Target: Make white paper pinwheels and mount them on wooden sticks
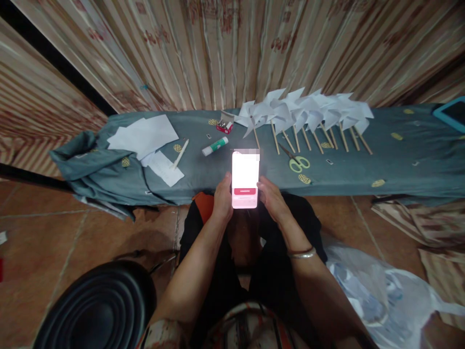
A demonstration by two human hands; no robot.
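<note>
A lit smartphone (245,179) is held upright between my two hands, its bright screen facing me with a red button low on it. My left hand (222,198) grips the phone's left edge, and my right hand (272,196) closes on its right edge. Beyond the phone, a green and white glue stick (215,146) lies on the cloth. Green-handled scissors (298,163) rest to the right. Several white paper pinwheels (286,114) on wooden sticks lie in an overlapping row behind the scissors.
A patterned green cloth (363,169) covers the narrow table. White paper sheets (148,135) and a white pen-like stick (180,154) lie left, near a small red box (224,127). A black round stool (98,310) stands lower left, a plastic bag (381,295) lower right.
</note>
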